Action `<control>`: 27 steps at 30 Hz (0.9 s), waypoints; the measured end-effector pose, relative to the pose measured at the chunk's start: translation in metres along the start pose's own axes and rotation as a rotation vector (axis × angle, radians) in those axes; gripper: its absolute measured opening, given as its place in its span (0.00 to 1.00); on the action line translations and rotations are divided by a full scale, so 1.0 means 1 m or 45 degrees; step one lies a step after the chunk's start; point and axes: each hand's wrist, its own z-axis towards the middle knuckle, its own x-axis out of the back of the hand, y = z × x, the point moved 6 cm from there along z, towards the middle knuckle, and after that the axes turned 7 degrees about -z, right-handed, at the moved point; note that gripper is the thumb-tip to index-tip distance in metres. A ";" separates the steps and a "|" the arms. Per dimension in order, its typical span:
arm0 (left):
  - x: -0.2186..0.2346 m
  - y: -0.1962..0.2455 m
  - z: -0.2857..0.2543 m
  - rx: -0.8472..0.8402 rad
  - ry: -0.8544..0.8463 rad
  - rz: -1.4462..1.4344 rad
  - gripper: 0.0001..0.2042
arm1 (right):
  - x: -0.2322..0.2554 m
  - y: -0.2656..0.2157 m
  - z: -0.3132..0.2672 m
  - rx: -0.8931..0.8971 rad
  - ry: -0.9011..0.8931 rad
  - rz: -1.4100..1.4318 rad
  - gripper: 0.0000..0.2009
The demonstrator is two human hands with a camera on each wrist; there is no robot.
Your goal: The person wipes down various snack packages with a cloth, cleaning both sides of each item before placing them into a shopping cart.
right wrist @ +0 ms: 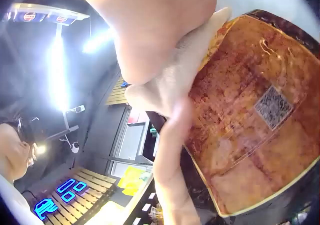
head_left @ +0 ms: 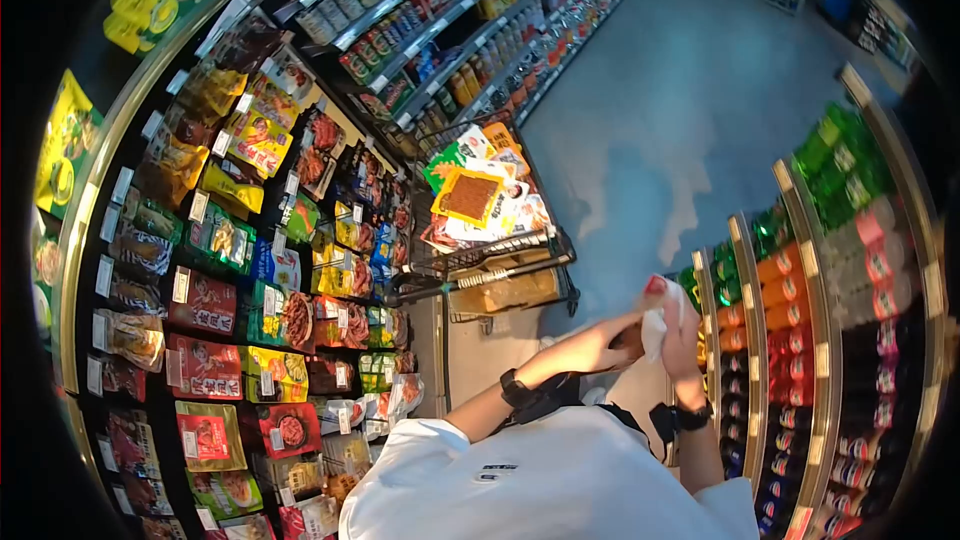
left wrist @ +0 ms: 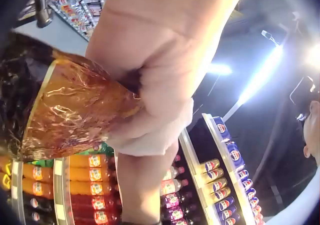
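Note:
My left hand (head_left: 608, 344) grips the edge of a food packet (left wrist: 80, 110) with reddish-brown contents behind a shiny clear front and dark ends. In the right wrist view the same packet (right wrist: 235, 110) turns a square printed code outward. My right hand (head_left: 682, 340) holds a crumpled white cloth or tissue (head_left: 655, 328) against the packet's edge, close beside the left fingers. The cloth (right wrist: 175, 77) bunches under the right palm. Seen from the head, the packet is mostly hidden behind the hands.
A black shopping cart (head_left: 562, 240) stands ahead, loaded with flat packets, a yellow-framed brown one (head_left: 470, 197) on top. Racks of hanging snack packets (head_left: 205, 300) line the left side. Shelves of soda bottles (head_left: 785, 340) run along the right. Blue-grey floor (head_left: 690, 110) stretches beyond the cart.

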 end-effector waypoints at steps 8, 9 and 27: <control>0.086 0.030 0.011 -0.049 -0.242 0.466 0.17 | -0.066 -0.114 0.072 0.685 -0.250 -0.455 0.12; 0.097 0.032 0.009 -0.149 -0.184 0.515 0.18 | -0.074 -0.110 0.082 0.624 -0.288 -0.460 0.12; 0.284 0.050 -0.020 -0.555 1.062 -0.549 0.26 | -0.136 0.100 0.217 -0.456 -0.186 0.267 0.27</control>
